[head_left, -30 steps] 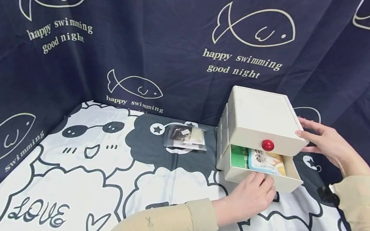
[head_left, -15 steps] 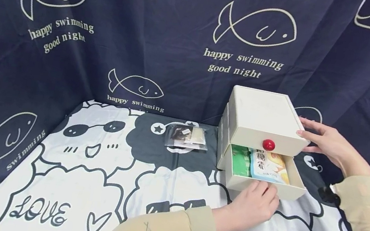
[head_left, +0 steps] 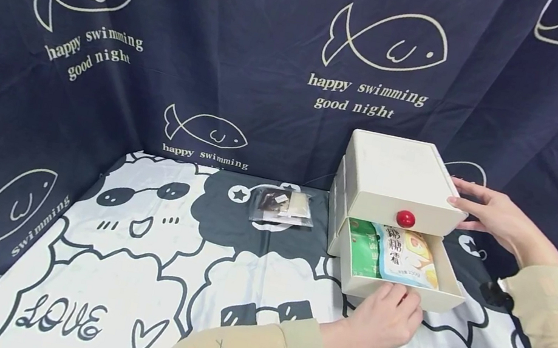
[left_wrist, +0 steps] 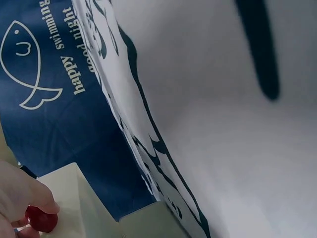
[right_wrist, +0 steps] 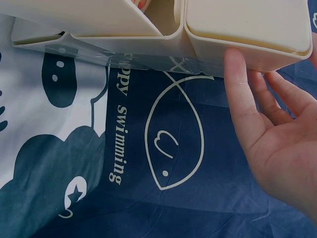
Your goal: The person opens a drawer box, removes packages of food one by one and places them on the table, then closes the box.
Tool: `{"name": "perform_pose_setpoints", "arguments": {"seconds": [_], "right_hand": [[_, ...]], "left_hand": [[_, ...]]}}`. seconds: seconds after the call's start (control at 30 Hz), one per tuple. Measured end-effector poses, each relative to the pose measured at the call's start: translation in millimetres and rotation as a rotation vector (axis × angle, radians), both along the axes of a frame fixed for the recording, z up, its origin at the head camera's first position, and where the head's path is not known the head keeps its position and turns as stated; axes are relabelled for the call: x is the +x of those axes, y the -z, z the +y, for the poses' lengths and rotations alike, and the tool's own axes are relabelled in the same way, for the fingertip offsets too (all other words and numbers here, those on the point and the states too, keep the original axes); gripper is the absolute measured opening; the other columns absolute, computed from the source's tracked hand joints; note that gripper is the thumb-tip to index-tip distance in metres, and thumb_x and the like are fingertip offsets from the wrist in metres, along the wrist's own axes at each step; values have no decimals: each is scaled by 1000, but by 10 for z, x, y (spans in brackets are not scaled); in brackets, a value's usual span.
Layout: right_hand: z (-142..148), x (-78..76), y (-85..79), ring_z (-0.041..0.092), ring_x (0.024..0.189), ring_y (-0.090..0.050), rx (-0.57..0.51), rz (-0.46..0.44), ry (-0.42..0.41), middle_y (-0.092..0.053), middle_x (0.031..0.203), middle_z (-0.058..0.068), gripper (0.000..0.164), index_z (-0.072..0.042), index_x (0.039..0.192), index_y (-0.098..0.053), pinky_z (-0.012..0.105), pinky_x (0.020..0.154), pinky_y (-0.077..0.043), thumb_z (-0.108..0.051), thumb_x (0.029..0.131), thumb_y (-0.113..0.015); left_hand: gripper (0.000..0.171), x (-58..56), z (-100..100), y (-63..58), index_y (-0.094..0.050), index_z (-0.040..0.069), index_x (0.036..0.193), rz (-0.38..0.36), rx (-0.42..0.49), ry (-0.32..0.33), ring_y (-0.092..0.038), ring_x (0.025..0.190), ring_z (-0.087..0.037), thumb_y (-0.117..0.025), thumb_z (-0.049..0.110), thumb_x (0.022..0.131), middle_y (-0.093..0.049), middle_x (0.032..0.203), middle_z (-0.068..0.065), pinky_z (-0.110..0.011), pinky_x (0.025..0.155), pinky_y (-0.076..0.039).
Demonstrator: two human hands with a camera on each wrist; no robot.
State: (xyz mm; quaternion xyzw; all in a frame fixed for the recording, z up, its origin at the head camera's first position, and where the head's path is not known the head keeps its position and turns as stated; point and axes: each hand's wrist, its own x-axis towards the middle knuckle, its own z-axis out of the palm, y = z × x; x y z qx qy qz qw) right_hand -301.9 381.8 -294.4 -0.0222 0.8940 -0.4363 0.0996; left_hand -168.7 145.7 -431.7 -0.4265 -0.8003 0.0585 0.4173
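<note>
A white cabinet of stacked drawers (head_left: 396, 166) stands at the back right of the table. Below its top drawer, which has a red knob (head_left: 405, 218), another drawer (head_left: 443, 301) is pulled out. Inside that drawer lie a green packet (head_left: 364, 253) and a white and blue packet (head_left: 405, 260) with Chinese print. My left hand (head_left: 381, 323) pinches the pulled drawer's red knob (left_wrist: 43, 219), which the head view hides. My right hand (head_left: 498, 220) rests with extended fingers against the cabinet's right side, as the right wrist view confirms with its fingertips (right_wrist: 235, 57).
A clear bag (head_left: 283, 207) with dark and pale contents lies left of the cabinet. A printed white and dark cloth (head_left: 144, 287) covers the table. Navy fabric (head_left: 275, 62) with fish drawings hangs close behind the cabinet.
My left hand has drawn the lower drawer farther out towards me, and more of both packets shows. The right hand has stayed against the cabinet's side.
</note>
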Motion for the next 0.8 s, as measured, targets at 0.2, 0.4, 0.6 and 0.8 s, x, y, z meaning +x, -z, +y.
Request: {"name": "perform_pose_setpoints", "arguments": {"seconds": [0.2,0.4,0.6,0.8], "right_hand": [[-11,-5,-4,-14,88,-53,6,2,4,-27,146,21,79,-10,151,-17,25,79,-54,-43,91,-58],[-20,-3,-7,-16,89,-51,10,-5,0,-26,147,21,80,-11,151,-17,25,79,-54,-43,91,-58],[-17,1,-6,-17,88,-49,23,-8,-4,-25,148,22,82,-11,151,-15,26,80,-54,-45,90,-58],[-10,6,-7,-18,89,-47,26,-14,-5,-23,149,22,82,-11,151,-15,26,80,-54,-45,90,-58]], "left_hand": [[35,11,0,-4,-63,20,99,-15,-9,-17,-47,88,-13,-29,14,98,-55,106,3,-24,71,-36],[32,22,-10,11,-65,21,98,-12,-38,-9,-48,89,-13,-34,15,97,-56,104,4,-24,69,-36],[32,18,-31,27,-65,22,98,-6,-61,7,-48,90,-14,-34,14,96,-55,103,4,-24,70,-36],[32,23,-78,-22,-63,23,100,-19,-60,43,-49,89,-13,-32,13,96,-55,99,6,-24,70,-37]]}}
